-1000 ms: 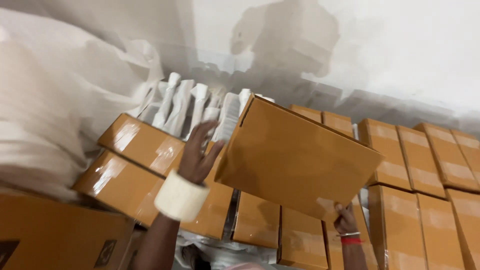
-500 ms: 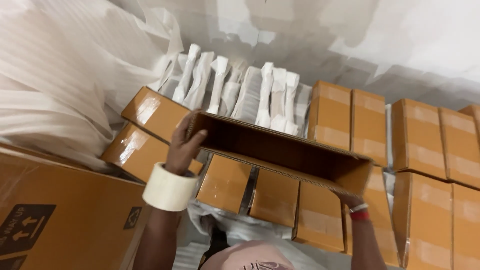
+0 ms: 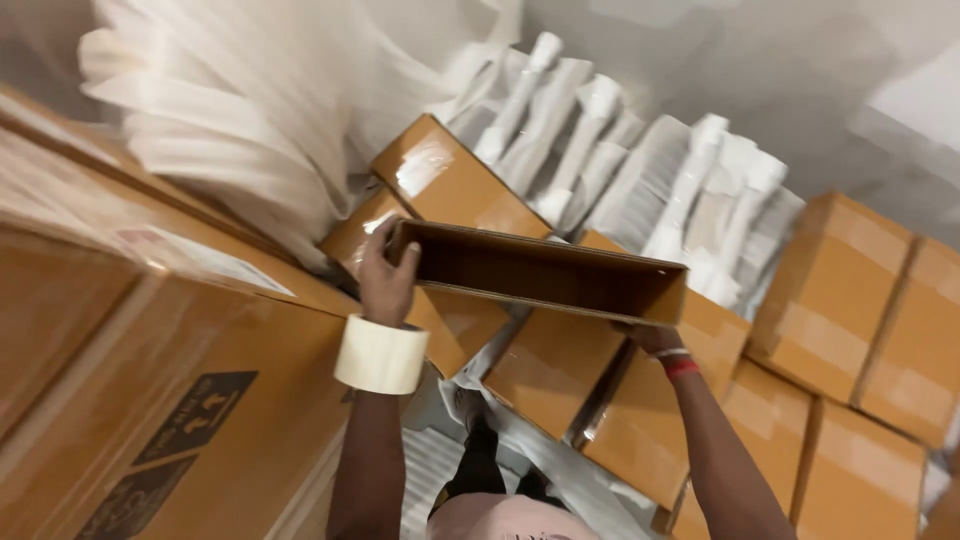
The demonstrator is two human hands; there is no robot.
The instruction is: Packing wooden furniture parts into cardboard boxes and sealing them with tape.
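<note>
I hold an open, empty brown cardboard box (image 3: 540, 270) flat in front of me, its open side facing me. My left hand (image 3: 385, 275) grips its left end, fingers hooked over the edge. A roll of pale tape (image 3: 381, 354) sits around my left wrist like a bracelet. My right hand (image 3: 650, 337) supports the box from beneath at its right end, mostly hidden; a red band is on that wrist.
Sealed taped brown boxes (image 3: 860, 300) are stacked below and to the right. White foam-wrapped pieces (image 3: 690, 190) lie at the back. A heap of white foam sheets (image 3: 250, 120) is at upper left. A large brown carton (image 3: 150, 400) fills the left.
The box has tipped from showing its closed face to showing its open inside, and has come lower and closer. My view has shifted right and down.
</note>
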